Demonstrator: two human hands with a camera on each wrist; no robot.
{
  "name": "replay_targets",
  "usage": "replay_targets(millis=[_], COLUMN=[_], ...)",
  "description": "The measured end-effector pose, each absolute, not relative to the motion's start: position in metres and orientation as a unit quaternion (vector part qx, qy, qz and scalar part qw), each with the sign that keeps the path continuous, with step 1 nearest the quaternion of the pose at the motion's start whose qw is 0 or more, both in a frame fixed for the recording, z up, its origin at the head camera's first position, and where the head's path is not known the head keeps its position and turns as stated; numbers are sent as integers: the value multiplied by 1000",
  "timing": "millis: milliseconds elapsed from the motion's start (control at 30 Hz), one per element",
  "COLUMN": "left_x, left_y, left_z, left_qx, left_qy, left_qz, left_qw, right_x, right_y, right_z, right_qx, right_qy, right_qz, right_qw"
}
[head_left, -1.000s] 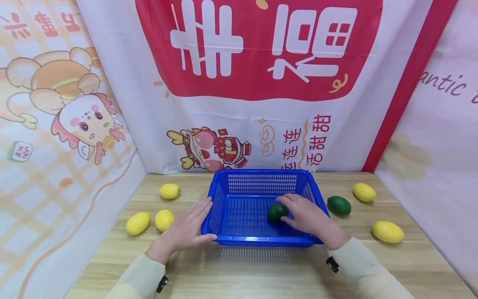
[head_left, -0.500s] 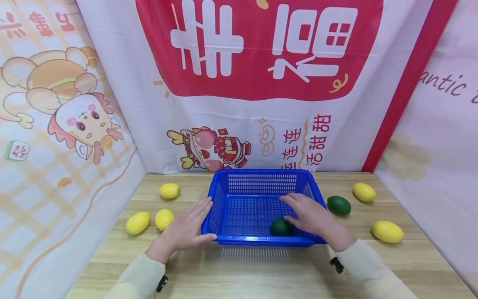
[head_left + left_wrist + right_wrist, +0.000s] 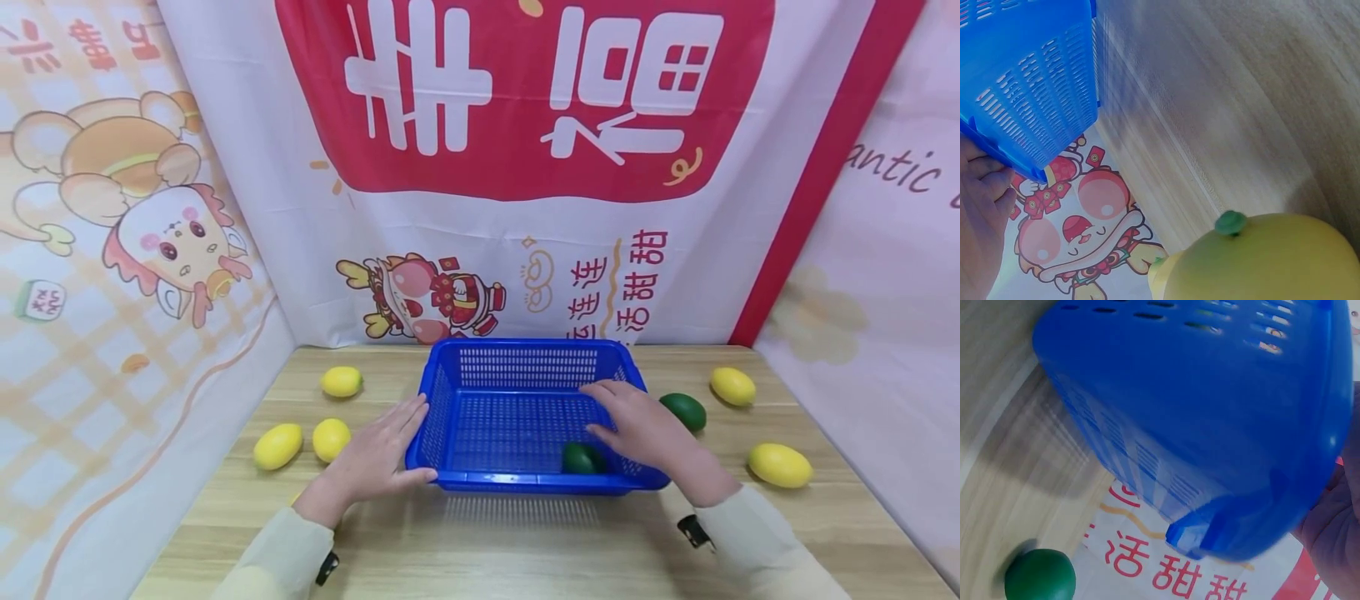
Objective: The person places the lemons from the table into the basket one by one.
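- Hands: the left hand lies along the left rim of the blue basket, fingers extended, thumb by the front corner; I read this as steadying, not a clench.
- The right hand reaches over the right rim, fingers loose, thumb apart from them, grasping nothing that I can see.
- Green fruit: 1, inside the basket on its floor, just beside the front wall. I cannot tell if the right thumb touches it.
- Outside, on the bench: a 2nd green fruit just right of the basket, beyond the right forearm; 2 yellow fruits farther right; 3 more yellow fruits left, plus slivers of yellow beside my left sleeve.
- Risk A: the inside fruit could roll, being rounded, if I jolt the basket.
- Risk B: the right forearm could catch the rim and drag the basket if I withdraw too low.
- Risk C: a wide swing by the right arm could knock the 2nd green fruit away.
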State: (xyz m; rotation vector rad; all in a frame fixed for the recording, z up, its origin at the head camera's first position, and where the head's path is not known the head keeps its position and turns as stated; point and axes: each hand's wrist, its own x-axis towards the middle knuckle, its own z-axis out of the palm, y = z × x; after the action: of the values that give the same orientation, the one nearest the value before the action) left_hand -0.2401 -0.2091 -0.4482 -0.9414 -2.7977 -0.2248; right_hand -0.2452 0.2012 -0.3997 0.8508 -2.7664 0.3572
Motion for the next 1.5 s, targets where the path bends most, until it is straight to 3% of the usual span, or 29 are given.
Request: replay_targets(millis=[200, 933, 1500], left_x=[-240, -238, -236], left_y=[-208, -208, -207], left_z=[-448, -447, -449], left_qx=[-316, -318, -313], left_qy=[-942, -940, -941], left_qz=[-79, -76, -86], left_qw=[86, 101, 95], right_x=[-241, -227, -216], right_y=[213, 285, 339], right_z=[-394, -385, -399], right_qx=[271, 257, 220], right_qy=[-947, -928, -935], right_qz=[126, 131, 118], right_qw=[119, 236, 253])
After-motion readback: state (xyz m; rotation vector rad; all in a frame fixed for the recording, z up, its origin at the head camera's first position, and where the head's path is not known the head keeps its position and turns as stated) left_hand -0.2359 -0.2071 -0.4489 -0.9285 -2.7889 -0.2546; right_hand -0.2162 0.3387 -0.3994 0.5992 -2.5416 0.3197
